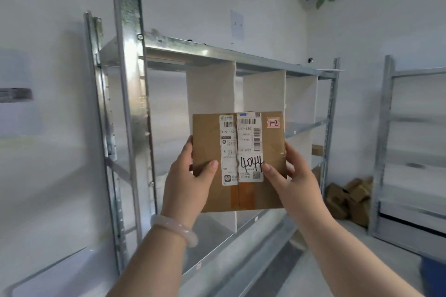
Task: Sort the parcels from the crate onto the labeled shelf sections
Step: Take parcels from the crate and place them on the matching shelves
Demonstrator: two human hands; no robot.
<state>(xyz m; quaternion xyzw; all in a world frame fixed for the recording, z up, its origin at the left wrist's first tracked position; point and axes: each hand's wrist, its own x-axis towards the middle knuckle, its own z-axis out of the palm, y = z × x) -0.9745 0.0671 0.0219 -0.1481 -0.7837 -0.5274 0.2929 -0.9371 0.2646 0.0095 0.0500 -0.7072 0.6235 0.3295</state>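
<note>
Two hands hold a brown cardboard parcel [239,161] upright at its side edges, left hand [190,183] and right hand [293,179] each gripping with thumb on the labelled front. Behind stands a metal shelf [217,53] with white dividers [211,89].

A brown cardboard parcel [272,149] is held upright before the metal shelf [217,53]. Its split white labels [248,142] bear "4044"; a red corner tag [273,122] reads "1-2".

The left hand [188,183] and right hand [293,176] are bare, forearms likewise. The left wrist carries one smooth, pale, translucent bangle [174,232].
</note>
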